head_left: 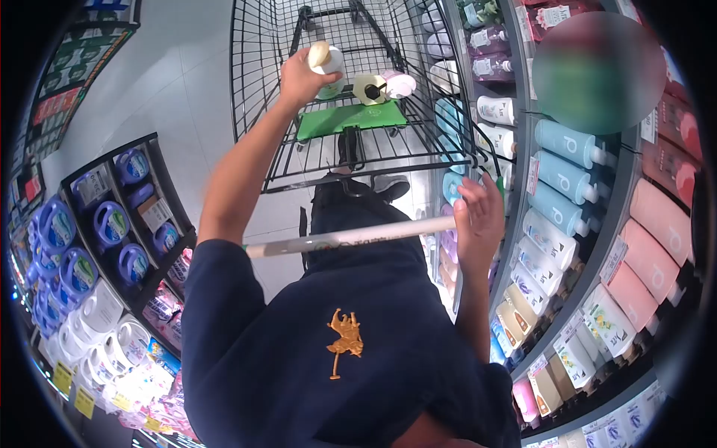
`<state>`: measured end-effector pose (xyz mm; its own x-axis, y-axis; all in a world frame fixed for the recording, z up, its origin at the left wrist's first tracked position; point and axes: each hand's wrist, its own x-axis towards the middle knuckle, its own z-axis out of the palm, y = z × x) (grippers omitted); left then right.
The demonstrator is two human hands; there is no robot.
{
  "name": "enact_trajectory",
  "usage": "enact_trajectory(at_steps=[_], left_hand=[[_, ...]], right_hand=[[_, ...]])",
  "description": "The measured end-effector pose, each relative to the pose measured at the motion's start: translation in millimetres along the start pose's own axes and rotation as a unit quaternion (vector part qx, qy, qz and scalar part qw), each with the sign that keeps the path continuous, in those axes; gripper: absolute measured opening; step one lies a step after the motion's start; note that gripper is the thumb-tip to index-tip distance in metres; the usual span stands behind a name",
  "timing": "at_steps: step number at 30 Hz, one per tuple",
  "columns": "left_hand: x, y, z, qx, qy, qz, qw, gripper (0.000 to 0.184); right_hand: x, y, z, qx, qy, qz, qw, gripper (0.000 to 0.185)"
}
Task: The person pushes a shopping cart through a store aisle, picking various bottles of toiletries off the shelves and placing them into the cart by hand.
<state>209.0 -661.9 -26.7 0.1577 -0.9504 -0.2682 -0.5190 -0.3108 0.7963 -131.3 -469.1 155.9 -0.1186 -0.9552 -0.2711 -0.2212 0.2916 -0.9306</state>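
My left hand (pixel 300 81) is wrapped round a white bottle (pixel 329 61) with a cream-coloured cap, over the basket of a black wire shopping cart (pixel 258 97). Just right of that bottle, inside the cart, are a pale yellow bottle (pixel 364 84) with a dark cap and a pink-and-white bottle (pixel 401 85). A green panel (pixel 351 121) lies across the near side of the basket. My right hand (pixel 480 215) is at the right end of the pale cart handle (pixel 351 237), thumb against it and fingers spread upward. What the palm touches is hidden.
Shelves on the right hold rows of blue bottles (pixel 564 179), pink bottles (pixel 650 250) and white bottles (pixel 549 243), close to the cart. At left stands a dark rack (pixel 160 216) with blue-purple detergent jugs (pixel 112 222). Grey floor tiles (pixel 175 89) run beside the cart.
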Motion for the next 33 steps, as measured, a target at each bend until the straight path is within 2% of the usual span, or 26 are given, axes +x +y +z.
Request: enact_trajectory(at_steps=[2,3,4,5,6,7,9,11,15,17,18,19,21,23,24,25,27,28,29,31,32,33], left_hand=[[14,-35,22,0.029,0.001,0.014,0.999,0.075],[16,-51,35,0.057,0.011,0.032,0.998,0.074],[14,-67,50,0.054,0.072,0.078,0.993,0.069],[15,-82,61,0.051,0.063,0.077,0.994,0.069],[14,-89,69,0.048,0.057,0.096,0.993,0.066],[14,-102,78,0.044,0.052,0.115,0.991,0.063],[14,-121,94,0.026,0.028,0.114,0.993,0.063],[8,-126,100,0.098,-0.031,0.14,0.985,0.071],[-3,-129,98,0.117,-0.053,0.105,0.986,0.068],[-4,-152,91,0.131,-0.122,0.106,0.978,0.07],[-7,-136,84,0.122,-0.131,0.091,0.98,0.075],[-6,-133,84,0.161,-0.099,0.103,0.977,0.077],[2,-134,81,0.18,-0.106,0.133,0.969,0.077],[25,-145,79,0.216,-0.23,0.092,0.945,0.071],[29,-141,77,0.241,-0.252,0.105,0.931,0.056],[28,-137,74,0.247,-0.252,0.112,0.929,0.056],[22,-120,80,0.318,-0.225,0.103,0.915,0.045],[15,-124,83,0.324,-0.178,0.143,0.918,0.043],[25,-166,99,0.336,-0.166,0.158,0.913,0.043],[17,-147,99,0.34,-0.193,0.104,0.914,0.047],[2,-114,87,0.344,-0.208,0.165,0.901,0.046],[1,-109,82,0.316,-0.224,0.174,0.905,0.046]], right_hand=[[-6,16,7,-0.054,0.087,0.014,0.995,0.059],[-11,22,8,-0.059,0.094,0.022,0.994,0.059],[-14,28,10,-0.135,0.09,-0.008,0.987,0.055],[-15,31,12,-0.21,0.085,-0.038,0.973,0.05],[-13,32,18,-0.235,0.092,-0.071,0.965,0.042],[-12,36,18,-0.239,0.096,-0.065,0.964,0.042],[-12,47,18,-0.358,0.069,-0.169,0.916,0.04],[-11,52,18,-0.363,0.086,-0.179,0.91,0.041],[-11,52,19,-0.366,0.102,-0.189,0.906,0.04],[-10,53,16,-0.374,0.12,-0.197,0.898,0.04],[-9,52,15,-0.376,0.114,-0.213,0.895,0.04],[-7,52,14,-0.375,0.106,-0.229,0.892,0.041],[-6,51,12,-0.379,0.11,-0.234,0.889,0.041],[-3,50,13,-0.369,0.101,-0.245,0.891,0.039],[-3,47,14,-0.372,0.104,-0.241,0.89,0.038],[-3,48,15,-0.368,0.113,-0.24,0.891,0.038],[-3,48,12,-0.363,0.108,-0.246,0.892,0.037],[-3,44,12,-0.353,0.118,-0.25,0.894,0.038],[-5,45,12,-0.351,0.122,-0.249,0.894,0.036],[-8,45,11,-0.329,0.128,-0.248,0.902,0.028],[-9,51,11,-0.313,0.136,-0.257,0.904,0.027],[-10,49,8,-0.307,0.135,-0.268,0.903,0.026]])
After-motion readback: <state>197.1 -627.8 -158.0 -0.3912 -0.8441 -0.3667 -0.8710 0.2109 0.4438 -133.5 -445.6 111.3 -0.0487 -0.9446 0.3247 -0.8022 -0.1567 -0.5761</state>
